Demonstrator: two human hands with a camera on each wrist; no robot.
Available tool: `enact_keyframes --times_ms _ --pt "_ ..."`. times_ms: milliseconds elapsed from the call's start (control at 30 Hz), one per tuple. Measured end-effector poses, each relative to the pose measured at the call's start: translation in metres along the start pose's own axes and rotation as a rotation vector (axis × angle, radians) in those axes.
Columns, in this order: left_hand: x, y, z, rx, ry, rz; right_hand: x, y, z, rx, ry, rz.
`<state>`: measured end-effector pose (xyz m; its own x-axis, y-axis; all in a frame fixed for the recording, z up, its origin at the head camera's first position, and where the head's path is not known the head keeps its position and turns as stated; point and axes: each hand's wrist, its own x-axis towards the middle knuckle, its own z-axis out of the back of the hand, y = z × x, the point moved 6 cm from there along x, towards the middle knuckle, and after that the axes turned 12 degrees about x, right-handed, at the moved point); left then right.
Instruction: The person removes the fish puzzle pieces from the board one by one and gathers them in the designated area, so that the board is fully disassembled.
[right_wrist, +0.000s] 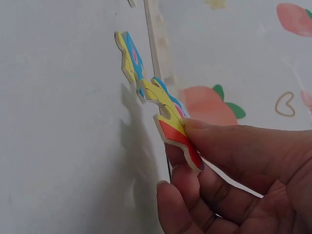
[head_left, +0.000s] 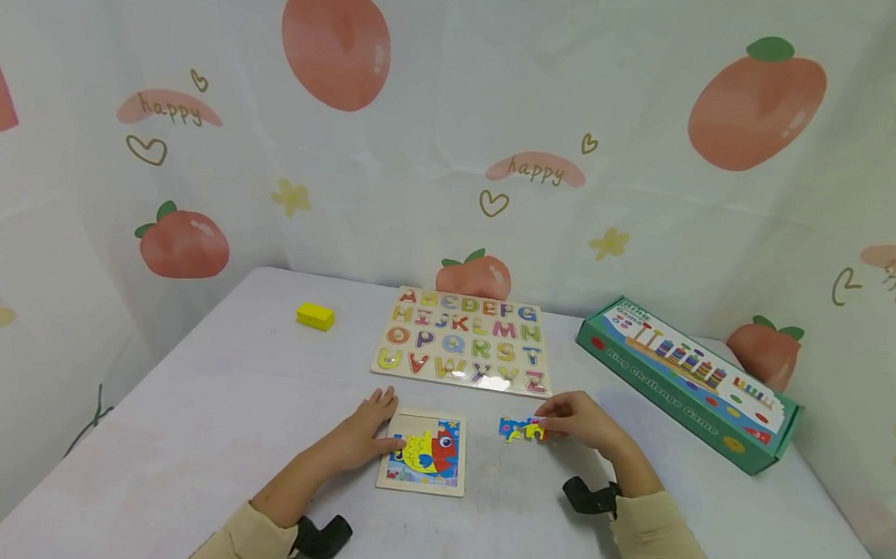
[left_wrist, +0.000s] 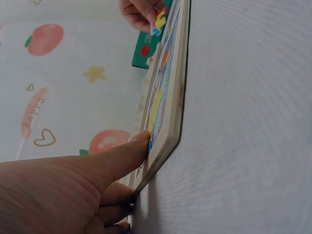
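A wooden fish jigsaw board (head_left: 457,490) lies flat on the table, showing a yellow and red fish on blue. My left hand (head_left: 362,432) rests at its left side, thumb laid on the picture and fingers stretched along the edge; the left wrist view shows the thumb (left_wrist: 124,158) on the board's top. To the right of the board, my right hand (head_left: 580,420) pinches a jigsaw piece (right_wrist: 170,119) of yellow, red and blue between thumb and fingers. A second, blue and yellow piece (right_wrist: 130,58) adjoins its far end; whether they interlock I cannot tell.
Behind the board lies a wooden alphabet puzzle (head_left: 460,340). A green Ring Challenge Game box (head_left: 687,386) stands at an angle at the back right. A yellow block (head_left: 315,316) sits at the back left. A printed curtain (head_left: 424,145) hangs behind the table.
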<state>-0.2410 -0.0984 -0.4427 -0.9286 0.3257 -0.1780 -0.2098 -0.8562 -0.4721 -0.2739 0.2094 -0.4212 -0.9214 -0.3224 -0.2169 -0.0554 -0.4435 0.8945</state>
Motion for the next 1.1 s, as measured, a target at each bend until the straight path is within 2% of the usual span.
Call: enact_keyframes --times_ms 400,733,1100 --pt "0.0 -0.001 0.001 -0.003 0.001 0.011 -0.001 -0.009 0.006 0.001 -0.025 -0.038" --pt "-0.002 -0.002 0.002 0.002 -0.005 0.007 0.002 -0.011 0.004 -0.035 -0.082 -0.011" --pt "-0.003 -0.003 0.002 -0.003 -0.011 -0.001 0.003 -0.01 0.001 -0.052 -0.077 0.022"
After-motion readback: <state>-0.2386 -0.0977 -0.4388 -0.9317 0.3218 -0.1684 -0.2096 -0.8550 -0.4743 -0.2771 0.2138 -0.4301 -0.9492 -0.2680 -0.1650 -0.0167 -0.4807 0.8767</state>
